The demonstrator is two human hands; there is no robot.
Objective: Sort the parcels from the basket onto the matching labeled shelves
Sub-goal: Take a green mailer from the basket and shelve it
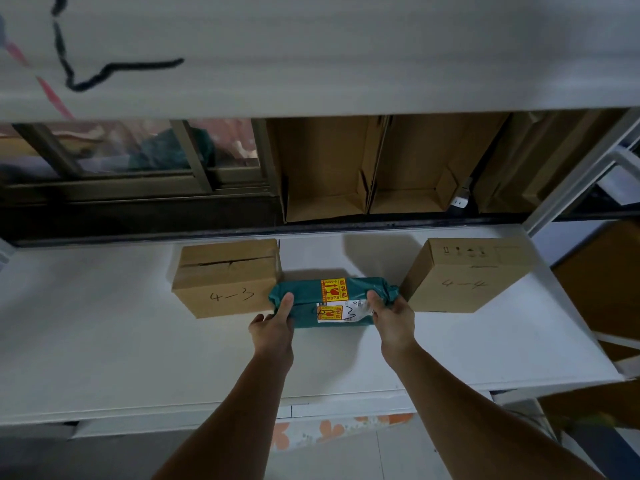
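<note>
A green plastic-wrapped parcel (332, 301) with yellow-and-red fragile stickers and a white label lies on the white shelf (121, 341). It sits between a cardboard box marked "4-3" (227, 277) on its left and a cardboard box marked "4-4" (465, 273) on its right. My left hand (275, 323) grips the parcel's left end, thumb on top. My right hand (391, 315) grips its right end in the same way. The basket is out of view.
The white shelf board above (311, 53) overhangs at head height, with black marker strokes on it. Flattened cardboard boxes (381, 168) stand behind the shelf, beside a window (138, 157). A white shelf post (581, 171) rises at the right.
</note>
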